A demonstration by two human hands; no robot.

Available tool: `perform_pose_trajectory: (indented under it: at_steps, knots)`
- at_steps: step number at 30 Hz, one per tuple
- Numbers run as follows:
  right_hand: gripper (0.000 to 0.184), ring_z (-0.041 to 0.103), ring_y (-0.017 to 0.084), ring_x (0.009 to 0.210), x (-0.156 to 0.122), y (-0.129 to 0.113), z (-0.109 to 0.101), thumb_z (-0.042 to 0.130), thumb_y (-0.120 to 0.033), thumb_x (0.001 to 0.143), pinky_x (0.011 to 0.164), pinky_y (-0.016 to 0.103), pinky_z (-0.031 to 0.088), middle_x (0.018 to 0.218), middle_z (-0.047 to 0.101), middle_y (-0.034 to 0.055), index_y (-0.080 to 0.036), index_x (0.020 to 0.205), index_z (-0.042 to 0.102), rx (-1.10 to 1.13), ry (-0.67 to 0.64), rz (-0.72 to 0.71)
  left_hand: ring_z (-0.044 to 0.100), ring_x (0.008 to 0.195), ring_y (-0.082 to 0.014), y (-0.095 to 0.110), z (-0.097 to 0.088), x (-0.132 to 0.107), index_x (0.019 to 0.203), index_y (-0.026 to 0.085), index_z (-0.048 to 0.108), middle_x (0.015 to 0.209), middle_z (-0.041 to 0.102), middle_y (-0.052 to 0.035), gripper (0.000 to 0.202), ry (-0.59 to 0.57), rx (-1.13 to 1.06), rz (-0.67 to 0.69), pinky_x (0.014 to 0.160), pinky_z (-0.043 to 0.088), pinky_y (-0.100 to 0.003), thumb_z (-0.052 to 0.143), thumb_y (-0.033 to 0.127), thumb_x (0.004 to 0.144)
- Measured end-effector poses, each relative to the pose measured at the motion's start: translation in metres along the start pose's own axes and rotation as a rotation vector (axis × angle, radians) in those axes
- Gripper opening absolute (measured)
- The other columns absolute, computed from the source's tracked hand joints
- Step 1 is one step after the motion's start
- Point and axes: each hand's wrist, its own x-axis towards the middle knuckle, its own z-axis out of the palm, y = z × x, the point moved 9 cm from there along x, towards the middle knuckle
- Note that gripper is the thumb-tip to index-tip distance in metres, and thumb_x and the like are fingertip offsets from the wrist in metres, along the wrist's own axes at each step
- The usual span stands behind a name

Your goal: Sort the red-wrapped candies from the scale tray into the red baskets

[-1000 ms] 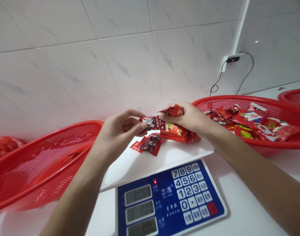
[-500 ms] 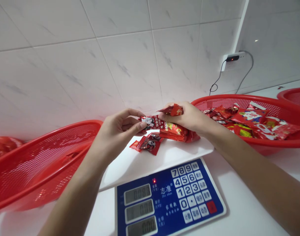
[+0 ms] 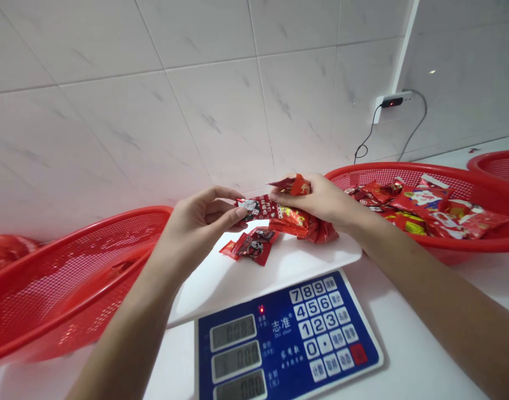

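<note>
From the head camera I see my left hand [image 3: 200, 219] raised in front of me, thumb and forefinger pinched on the near end of a red packet [image 3: 254, 207] with a black-and-white printed face. The other fingers curl loosely behind it. The far end of that packet meets my right hand [image 3: 321, 200], which is closed around a bundle of red packets [image 3: 298, 219], with one more small wrapper [image 3: 298, 185] caught on top between thumb and fingers. Both hands hover just above the white weighing plate [image 3: 313, 258]. Below my left fingertips a few loose packets [image 3: 252, 247] lie on it. Nearer to me than either hand is the scale's blue panel [image 3: 321, 328]; its digits are too faint to read. Beyond my right wrist stands a red basket [image 3: 404, 169] heaped with more packets [image 3: 425, 203], and outside my left forearm is a second red basket [image 3: 71, 239]. As I judge it, the step in hand is drawing one packet out of the bundle over the plate. That calls for a firm pinch on the left and a right grip slack enough to free only that one.
</note>
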Motion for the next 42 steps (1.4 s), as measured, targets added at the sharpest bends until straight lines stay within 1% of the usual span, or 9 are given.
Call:
perform_pose_trajectory:
  at_steps: [9, 17, 20, 23, 28, 30, 33, 36, 42]
  knots:
    - [0.021, 0.073, 0.018, 0.086, 0.004, -0.001, -0.014, 0.089, -0.024, 0.074, 0.085, 0.031, 0.060, 0.091, 0.078, 0.0028, -0.019, 0.089, 0.075, 0.059, 0.084, -0.054, 0.076, 0.073, -0.0164, 0.000, -0.007, 0.000, 0.096, 0.020, 0.075, 0.080, 0.081, -0.0027, 0.033, 0.062, 0.111, -0.022, 0.068, 0.061, -0.022, 0.086, 0.044, 0.075]
    - [0.014, 0.071, 0.014, 0.086, 0.002, -0.009, -0.044, 0.084, -0.023, 0.081, 0.085, 0.029, 0.057, 0.086, 0.073, 0.0001, -0.018, 0.087, 0.072, 0.151, 0.325, -0.115, 0.075, 0.089, -0.0287, -0.022, -0.005, 0.003, 0.098, 0.022, 0.074, 0.094, 0.080, -0.0086, 0.039, -0.078, 0.493, -0.045, 0.071, 0.058, -0.036, 0.074, 0.056, 0.080]
    - [0.016, 0.072, 0.016, 0.091, 0.000, -0.013, -0.033, 0.082, -0.023, 0.082, 0.085, 0.030, 0.057, 0.091, 0.073, 0.0009, -0.018, 0.091, 0.070, 0.136, 0.268, -0.114, 0.073, 0.091, -0.0268, -0.002, -0.001, -0.001, 0.092, 0.022, 0.077, 0.098, 0.080, -0.0088, 0.036, -0.011, 0.476, 0.042, 0.080, 0.058, -0.036, 0.075, 0.057, 0.082]
    - [0.022, 0.071, 0.018, 0.095, -0.007, -0.024, -0.012, 0.081, -0.027, 0.085, 0.084, 0.030, 0.058, 0.100, 0.073, 0.0017, -0.020, 0.101, 0.068, 0.078, 0.191, -0.175, 0.075, 0.089, -0.0245, 0.012, 0.016, -0.008, 0.097, 0.021, 0.075, 0.090, 0.079, -0.0081, 0.048, -0.059, 0.213, 0.048, 0.078, 0.061, -0.033, 0.075, 0.066, 0.082]
    - [0.019, 0.070, 0.016, 0.096, -0.021, -0.037, 0.016, 0.072, -0.035, 0.094, 0.080, 0.027, 0.058, 0.106, 0.071, 0.0011, -0.023, 0.106, 0.064, 0.034, 0.145, -0.246, 0.077, 0.076, -0.0194, 0.009, 0.022, -0.011, 0.098, 0.020, 0.065, 0.085, 0.079, -0.0037, 0.051, 0.028, -0.154, -0.041, 0.070, 0.064, -0.029, 0.088, 0.057, 0.072]
    - [0.017, 0.069, 0.015, 0.096, -0.023, -0.040, 0.020, 0.069, -0.036, 0.097, 0.080, 0.025, 0.056, 0.105, 0.070, 0.0006, -0.023, 0.108, 0.064, 0.010, 0.135, -0.281, 0.077, 0.074, -0.0195, 0.003, 0.027, -0.010, 0.096, 0.019, 0.066, 0.088, 0.080, -0.0051, 0.048, -0.022, -0.211, -0.081, 0.071, 0.064, -0.029, 0.091, 0.051, 0.070]
    - [0.028, 0.065, 0.015, 0.082, -0.019, -0.034, 0.016, 0.069, -0.049, 0.095, 0.068, 0.026, 0.054, 0.093, 0.067, 0.0008, -0.024, 0.107, 0.066, -0.070, 0.107, -0.241, 0.077, 0.077, -0.0208, 0.005, 0.026, -0.008, 0.091, 0.017, 0.071, 0.089, 0.080, -0.0068, 0.040, -0.076, -0.182, -0.048, 0.073, 0.064, -0.030, 0.092, 0.044, 0.070]
    - [0.045, 0.049, 0.013, 0.055, -0.009, -0.011, 0.000, 0.068, -0.066, 0.090, 0.048, 0.027, 0.041, 0.070, 0.055, 0.0008, -0.021, 0.090, 0.065, -0.133, 0.073, -0.024, 0.077, 0.080, -0.0213, 0.011, 0.015, -0.007, 0.092, 0.017, 0.074, 0.089, 0.080, -0.0057, 0.036, -0.063, -0.014, 0.010, 0.071, 0.063, -0.028, 0.091, 0.041, 0.070]
    - [0.049, 0.033, 0.009, 0.044, -0.010, 0.008, -0.002, 0.082, -0.065, 0.076, 0.041, 0.025, 0.023, 0.059, 0.045, -0.0034, -0.023, 0.083, 0.058, -0.285, -0.152, 0.138, 0.076, 0.084, -0.0225, 0.006, -0.001, -0.003, 0.100, 0.020, 0.072, 0.089, 0.079, -0.0045, 0.039, -0.052, 0.152, -0.014, 0.069, 0.060, -0.027, 0.088, 0.041, 0.071]
